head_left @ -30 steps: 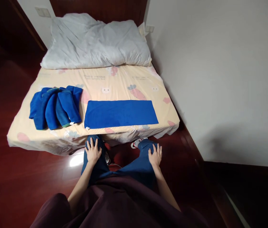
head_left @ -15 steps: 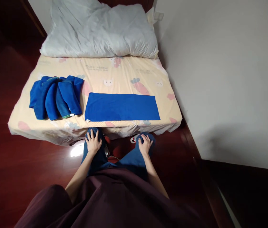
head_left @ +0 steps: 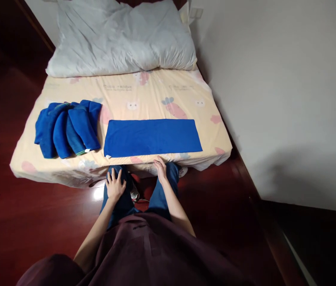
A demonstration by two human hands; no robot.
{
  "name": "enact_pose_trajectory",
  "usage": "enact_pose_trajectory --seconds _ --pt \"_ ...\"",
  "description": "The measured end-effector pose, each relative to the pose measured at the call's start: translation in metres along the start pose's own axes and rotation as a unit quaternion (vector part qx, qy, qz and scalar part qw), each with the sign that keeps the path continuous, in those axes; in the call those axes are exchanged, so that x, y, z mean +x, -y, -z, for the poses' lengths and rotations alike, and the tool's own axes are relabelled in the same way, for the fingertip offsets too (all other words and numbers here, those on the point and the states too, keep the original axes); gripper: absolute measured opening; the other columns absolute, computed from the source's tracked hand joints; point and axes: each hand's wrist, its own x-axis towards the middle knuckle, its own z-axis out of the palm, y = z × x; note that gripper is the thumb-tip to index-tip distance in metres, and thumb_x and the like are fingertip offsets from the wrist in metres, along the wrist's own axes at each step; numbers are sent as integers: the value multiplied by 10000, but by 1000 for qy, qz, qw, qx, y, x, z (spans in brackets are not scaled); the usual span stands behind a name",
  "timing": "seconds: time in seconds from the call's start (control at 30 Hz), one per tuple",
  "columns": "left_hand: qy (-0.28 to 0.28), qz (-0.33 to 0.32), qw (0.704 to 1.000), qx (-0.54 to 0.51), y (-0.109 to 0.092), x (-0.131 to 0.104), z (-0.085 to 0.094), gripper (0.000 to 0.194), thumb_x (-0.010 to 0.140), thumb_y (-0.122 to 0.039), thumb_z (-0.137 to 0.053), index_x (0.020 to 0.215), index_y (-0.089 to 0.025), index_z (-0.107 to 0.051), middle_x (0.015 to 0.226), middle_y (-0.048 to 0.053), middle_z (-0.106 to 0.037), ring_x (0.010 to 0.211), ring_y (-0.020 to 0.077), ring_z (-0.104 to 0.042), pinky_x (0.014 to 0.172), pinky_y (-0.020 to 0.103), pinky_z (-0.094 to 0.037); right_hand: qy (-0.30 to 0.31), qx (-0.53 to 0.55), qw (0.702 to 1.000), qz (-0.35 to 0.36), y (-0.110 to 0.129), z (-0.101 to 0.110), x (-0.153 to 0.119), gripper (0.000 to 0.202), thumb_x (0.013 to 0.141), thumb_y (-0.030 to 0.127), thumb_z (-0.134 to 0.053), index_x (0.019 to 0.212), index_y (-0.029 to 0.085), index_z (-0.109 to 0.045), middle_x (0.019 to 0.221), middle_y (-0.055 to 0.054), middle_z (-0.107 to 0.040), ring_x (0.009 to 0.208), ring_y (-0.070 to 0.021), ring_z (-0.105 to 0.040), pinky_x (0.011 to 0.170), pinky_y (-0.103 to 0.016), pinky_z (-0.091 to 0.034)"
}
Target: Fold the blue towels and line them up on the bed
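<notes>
Blue folded towel [head_left: 152, 137] on bed [head_left: 144, 95], right grip [head_left: 160, 167] open just below it

The folded towel [head_left: 152, 137] is a deep, plain blue cloth laid flat as a long, narrow rectangle on the bed [head_left: 144, 95]. Its long sides run along the bed's near edge, just back from that edge, and it sits on the half of the bed toward the wall. The surface is smooth, the edges straight and the corners square. A small white tag shows at its near left corner. The right hand [head_left: 160, 167] is the hand nearest to it, fingertips just short of its near long edge, fingers loosely spread.
</notes>
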Motion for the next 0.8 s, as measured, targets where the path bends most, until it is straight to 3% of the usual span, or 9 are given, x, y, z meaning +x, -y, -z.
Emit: enact_pose_trajectory --seconds 0.23,0.3,0.37,0.47,0.6,0.7,0.8 --pt "-1 8 1000 0 -1 3 -2 616 972 -361 -490 1565 -194 -475 1715 165 -216 1563 444 -195 1206 636 -291 -23 53 998 -35 7 -33 16 732 737 340 -744 1436 198 -578 1441 -121 -597 1235 -222 -651 1022 -378 -555" --pt "10 -12 1000 -4 -6 15 6 552 970 -322 -470 1492 -168 -561 1665 165 -335 1549 407 -256 1221 592 -303 -24 54 997 -41 7 -39 19 748 748 339 -731 1463 200 -556 1395 -115 -617 1198 -218 -670 1005 -377 -561" --pt "20 -67 997 -26 -19 40 22 486 983 -278 -419 1405 -176 -637 1565 133 -490 1501 332 -361 1228 501 -335 -26 57 997 -42 6 -41 21 779 756 359 -726 1487 171 -535 1221 -97 -682 1121 -210 -699 1000 -367 -558" --pt "22 -171 982 -77 -59 106 57 463 1006 -255 -364 1348 -220 -674 1448 87 -605 1391 283 -471 1183 447 -398 -39 48 998 -31 0 -39 20 794 768 418 -723 1493 153 -538 968 -44 -693 959 -191 -715 961 -356 -563" --pt "26 -289 953 -89 -137 233 95 434 1006 -232 -380 1288 -182 -705 1324 136 -677 1289 293 -516 1109 464 -432 -44 -15 999 -5 -9 -29 15 747 801 465 -711 1481 192 -571 782 29 -611 702 -138 -620 849 -344 -581" --pt "62 -291 953 -55 -192 326 98 424 987 -179 -401 1275 -121 -707 1252 158 -705 1243 279 -546 1080 423 -433 -26 -61 998 5 -10 -22 12 727 858 490 -667 1513 197 -543 658 77 -487 589 -110 -512 801 -342 -584" --pt "104 -260 960 -31 -228 390 79 394 962 -168 -482 1280 -82 -698 1204 191 -710 1245 303 -548 1070 435 -428 -16 -105 994 4 -8 -18 11 727 887 508 -634 1545 228 -507 660 82 -437 550 -96 -443 712 -311 -580"
